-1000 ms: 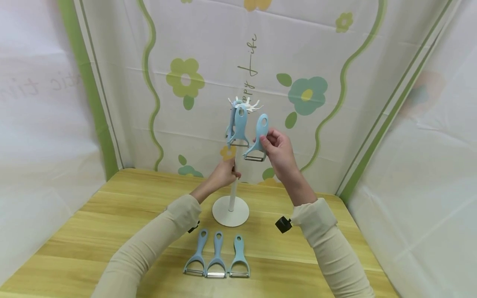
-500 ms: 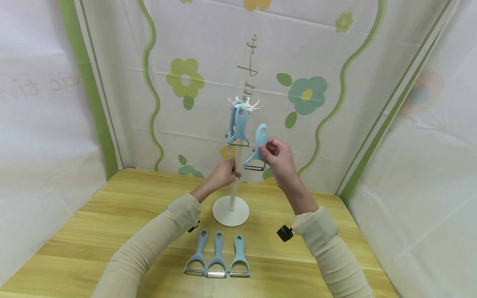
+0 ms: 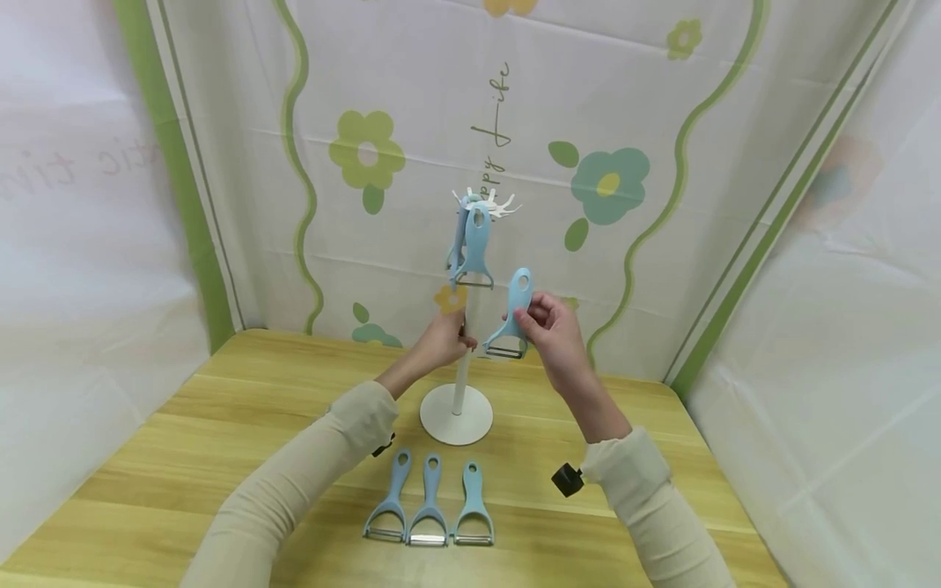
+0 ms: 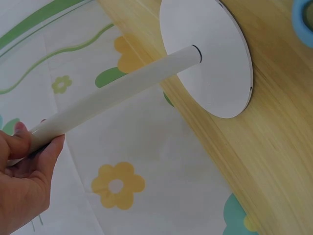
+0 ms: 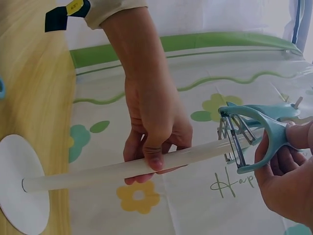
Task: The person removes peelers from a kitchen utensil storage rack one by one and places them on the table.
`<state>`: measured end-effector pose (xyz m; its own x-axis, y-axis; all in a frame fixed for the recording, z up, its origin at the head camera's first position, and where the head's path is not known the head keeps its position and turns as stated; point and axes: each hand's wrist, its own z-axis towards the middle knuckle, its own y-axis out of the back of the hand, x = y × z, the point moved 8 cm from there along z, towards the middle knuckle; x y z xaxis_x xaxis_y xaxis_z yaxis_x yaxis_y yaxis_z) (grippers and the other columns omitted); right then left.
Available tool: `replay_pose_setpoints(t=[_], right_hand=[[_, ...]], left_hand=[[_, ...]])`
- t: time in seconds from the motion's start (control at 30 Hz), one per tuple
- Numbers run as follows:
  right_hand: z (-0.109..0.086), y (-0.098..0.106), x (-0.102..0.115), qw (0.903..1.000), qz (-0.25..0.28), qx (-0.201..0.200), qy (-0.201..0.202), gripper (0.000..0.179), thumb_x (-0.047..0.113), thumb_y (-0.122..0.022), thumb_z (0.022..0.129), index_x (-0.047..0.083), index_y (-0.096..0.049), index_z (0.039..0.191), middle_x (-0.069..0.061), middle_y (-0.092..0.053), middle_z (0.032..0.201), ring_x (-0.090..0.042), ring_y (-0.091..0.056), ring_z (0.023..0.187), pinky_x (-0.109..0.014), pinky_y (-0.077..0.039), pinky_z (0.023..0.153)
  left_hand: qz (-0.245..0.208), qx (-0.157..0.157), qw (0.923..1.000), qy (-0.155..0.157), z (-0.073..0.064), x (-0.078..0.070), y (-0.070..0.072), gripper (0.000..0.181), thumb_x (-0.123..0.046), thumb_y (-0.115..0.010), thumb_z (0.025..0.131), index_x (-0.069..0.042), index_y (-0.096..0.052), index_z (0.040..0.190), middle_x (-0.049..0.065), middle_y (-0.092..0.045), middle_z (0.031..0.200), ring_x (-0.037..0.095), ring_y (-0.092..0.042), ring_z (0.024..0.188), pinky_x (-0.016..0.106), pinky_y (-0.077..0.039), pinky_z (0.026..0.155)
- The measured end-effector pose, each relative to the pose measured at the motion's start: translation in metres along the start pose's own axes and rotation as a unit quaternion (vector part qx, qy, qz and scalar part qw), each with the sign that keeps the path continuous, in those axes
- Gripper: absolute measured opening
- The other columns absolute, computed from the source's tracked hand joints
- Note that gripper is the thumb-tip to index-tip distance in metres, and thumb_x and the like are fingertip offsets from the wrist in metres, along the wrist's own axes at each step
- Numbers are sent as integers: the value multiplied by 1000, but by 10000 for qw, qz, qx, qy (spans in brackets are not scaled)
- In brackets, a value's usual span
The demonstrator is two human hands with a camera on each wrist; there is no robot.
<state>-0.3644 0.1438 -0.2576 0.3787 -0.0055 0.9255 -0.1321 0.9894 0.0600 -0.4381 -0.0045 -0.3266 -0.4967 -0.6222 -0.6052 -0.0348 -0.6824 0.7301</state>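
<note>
My left hand (image 3: 443,339) grips the white pole (image 4: 112,95) of a stand partway up, thumb and fingers round it. In my right hand (image 3: 555,335) a light blue peeler (image 3: 520,294) is pinched by its handle, blade down, to the right of the pole and lower than the hooks. At the pole's top, white hooks (image 3: 503,207) spread outward. A blue peeler (image 3: 478,241) hangs there at the front, with more hanging behind it, partly hidden. The right wrist view shows the held peeler's blade end (image 5: 239,142) overlapping the hung ones.
The stand's round white base (image 3: 441,420) rests on the wooden table (image 3: 220,441). Nearer me, a row of three peelers (image 3: 430,490) lies flat, blades toward me. A white flowered cloth (image 3: 412,65) backs the table, and more cloth hangs at both sides.
My right hand has moved down with the peeler, away from the hooks. The left hand stays on the pole, and the hung peelers have kept their place.
</note>
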Motion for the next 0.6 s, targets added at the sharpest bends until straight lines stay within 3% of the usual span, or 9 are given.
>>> replay_pose_setpoints(t=[0.23, 0.6], right_hand=[[-8, 2, -13, 9996, -229, -8, -185, 23, 3, -57, 99, -12, -54, 116, 8, -71, 87, -7, -69, 89, -19, -57, 82], [-26, 5, -34, 9984, -284, 23, -490, 22, 3, -57, 99, -12, -54, 116, 3, -73, 90, -9, -70, 90, -21, -58, 83]], left_hand=[[-31, 0, 10000, 57, 1, 1, -1, 37, -1, -68, 91, 4, -57, 126, 20, -71, 109, 30, -72, 97, 39, -62, 81], [12, 20, 10000, 72, 1, 2, -1, 32, -2, -68, 91, 2, -59, 122, 17, -72, 104, 27, -72, 93, 36, -61, 79]])
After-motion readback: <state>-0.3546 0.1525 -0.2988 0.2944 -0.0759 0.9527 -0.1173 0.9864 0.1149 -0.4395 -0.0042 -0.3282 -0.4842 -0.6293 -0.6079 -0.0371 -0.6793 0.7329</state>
